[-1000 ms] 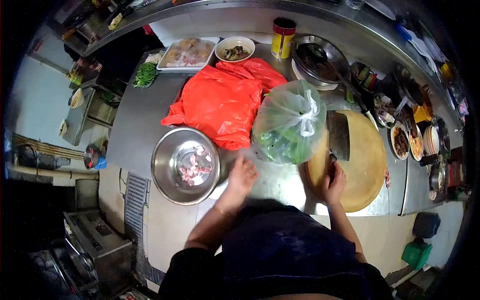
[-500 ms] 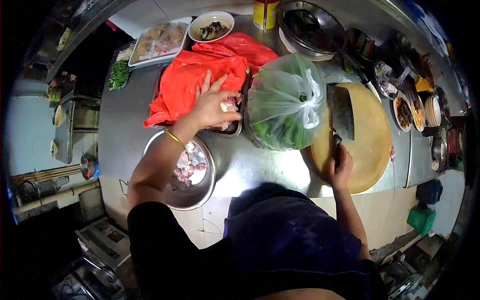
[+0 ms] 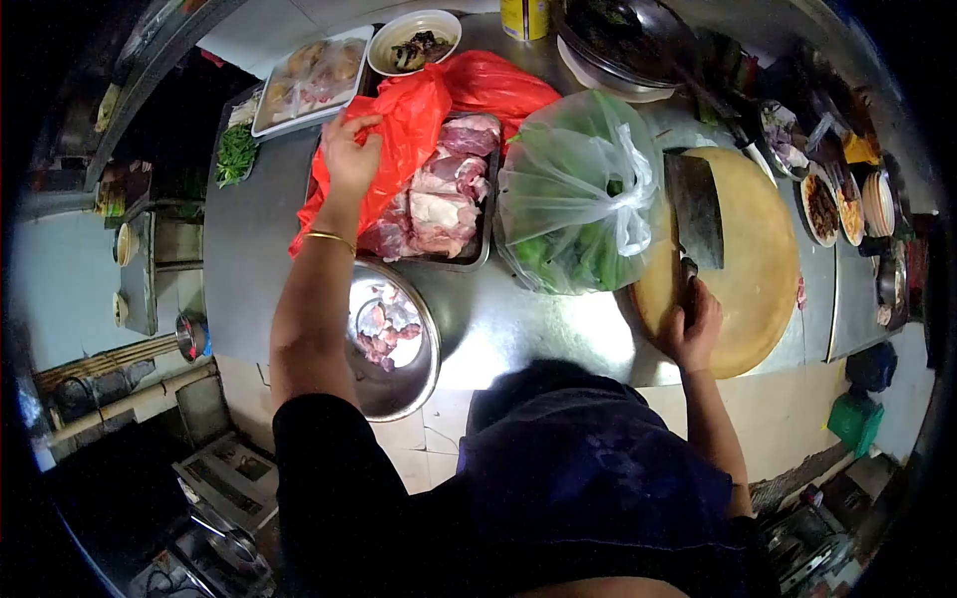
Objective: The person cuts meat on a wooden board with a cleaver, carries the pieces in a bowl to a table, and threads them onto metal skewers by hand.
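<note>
Left hand [image 3: 351, 164]: fingers apparently pinching red plastic bag [image 3: 419, 110], likely holding it off the raw meat [image 3: 444, 214] in the tray [image 3: 487, 231] for access. Right hand [image 3: 696, 329]: fingers curled around handle of cleaver [image 3: 700, 214], blade flat on chopping board [image 3: 760, 269], presumably for support.

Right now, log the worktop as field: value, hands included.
left_hand: at red plastic, grip unclear
right_hand: around cleaver handle
cleaver: blade over round board
tray: raw meat, partly covered by red plastic
metal_bowl: small meat pieces, partly behind left forearm
clear_bag: knotted, greens inside, between tray and board
</note>
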The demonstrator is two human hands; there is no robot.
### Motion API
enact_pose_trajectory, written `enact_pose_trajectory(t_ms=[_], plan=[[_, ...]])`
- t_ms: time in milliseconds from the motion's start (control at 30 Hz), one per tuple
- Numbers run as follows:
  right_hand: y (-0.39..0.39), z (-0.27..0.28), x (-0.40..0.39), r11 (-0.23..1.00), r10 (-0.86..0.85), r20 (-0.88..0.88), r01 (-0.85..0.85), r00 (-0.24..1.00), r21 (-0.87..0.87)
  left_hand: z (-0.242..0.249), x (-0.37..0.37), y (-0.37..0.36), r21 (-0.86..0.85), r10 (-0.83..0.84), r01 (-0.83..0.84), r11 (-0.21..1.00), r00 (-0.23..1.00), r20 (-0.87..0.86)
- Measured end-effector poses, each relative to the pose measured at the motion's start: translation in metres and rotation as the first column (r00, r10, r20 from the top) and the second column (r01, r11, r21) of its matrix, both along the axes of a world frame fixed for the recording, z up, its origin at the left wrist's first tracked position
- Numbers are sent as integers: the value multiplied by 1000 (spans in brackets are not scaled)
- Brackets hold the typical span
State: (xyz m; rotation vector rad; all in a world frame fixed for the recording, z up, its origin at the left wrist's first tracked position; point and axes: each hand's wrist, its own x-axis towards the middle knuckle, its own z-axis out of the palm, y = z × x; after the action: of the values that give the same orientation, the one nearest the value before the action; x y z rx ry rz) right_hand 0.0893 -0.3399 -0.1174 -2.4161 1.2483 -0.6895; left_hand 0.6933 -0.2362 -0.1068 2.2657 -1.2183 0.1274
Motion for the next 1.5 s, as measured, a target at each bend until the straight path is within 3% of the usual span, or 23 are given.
enact_pose_trajectory(t_ms=[67, 167, 267, 367, 500, 600, 700, 733, 833, 867, 967, 1000, 1100, 1133, 1233, 1267, 1400, 1467, 1500], plan=[[-1, -2, -2, 1000, -7, -17, 7, 1000, 4, 36, -50, -7, -57, 138, -126, 990, 932, 336], [-1, -4, -3, 1000, -9, -28, 9, 1000, -3, 35, -65, -7, 61, -391, 400, 915, 834, 390], [-2, -7, -5, 1000, -3, -11, 3, 1000, 3, 42, -111, -3, 364, -357, 424, 829, 903, -239], [-2, -5, -5, 1000, -2, 1, 2, 1000, 8, 28, -107, 13, 369, -492, 480, 796, 868, -67], [-1, 1, -3, 1000, -12, 0, 12, 1000, 24, 42, -124, 26, 458, -450, 419, 784, 892, -46], [-2, 1, -2, 1000, -22, 10, 22, 1000, 14, 44, -130, 29, 390, -472, 433, 812, 881, 5], [-1, 2, -1, 999, -34, 8, 33, 999, 32, 42, -129, 11, 258, -372, 390, 884, 921, -117], [-1, 2, -1, 999, -37, 6, 37, 999, 32, 39, -128, 2, 255, -374, 380, 889, 925, -75], [-2, 5, 0, 999, -35, 5, 34, 999, 36, 13, -118, -38, 136, -379, 397, 908, 915, -137], [-2, 7, 1, 999, -32, 7, 32, 999, 39, 8, -114, -52, 141, -414, 421, 896, 907, -79], [-1, 5, 0, 997, -52, 4, 52, 999, 57, -3, -102, -89, 379, -311, 343, 860, 939, -145], [-2, 6, 1, 997, -52, 7, 51, 999, 59, -3, -97, -98, 373, -359, 395, 840, 919, -165], [0, 8, 1, 997, -53, 14, 52, 998, 64, -1, -92, -117, 577, -349, 339, 743, 932, -98], [0, 8, 1, 997, -54, 17, 53, 998, 59, 2, -92, -115, 580, -380, 341, 740, 923, -59], [-2, 13, 2, 997, -50, 7, 50, 999, 52, 21, -94, -114, 659, -389, 389, 643, 908, -156], [-2, 14, 2, 997, -45, 3, 45, 999, 55, 19, -94, -111, 643, -449, 402, 652, 888, -100], [-1, 12, 0, 997, -42, 27, 40, 999, 66, 16, -105, -103, 523, -384, 386, 760, 916, -118], [-4, 12, -1, 997, -38, 23, 36, 999, 63, 17, -106, -94, 246, -285, 363, 899, 910, -301], [-5, 12, -3, 997, -37, 28, 35, 999, 66, 24, -109, -91, 110, -186, 262, 959, 871, -454]])
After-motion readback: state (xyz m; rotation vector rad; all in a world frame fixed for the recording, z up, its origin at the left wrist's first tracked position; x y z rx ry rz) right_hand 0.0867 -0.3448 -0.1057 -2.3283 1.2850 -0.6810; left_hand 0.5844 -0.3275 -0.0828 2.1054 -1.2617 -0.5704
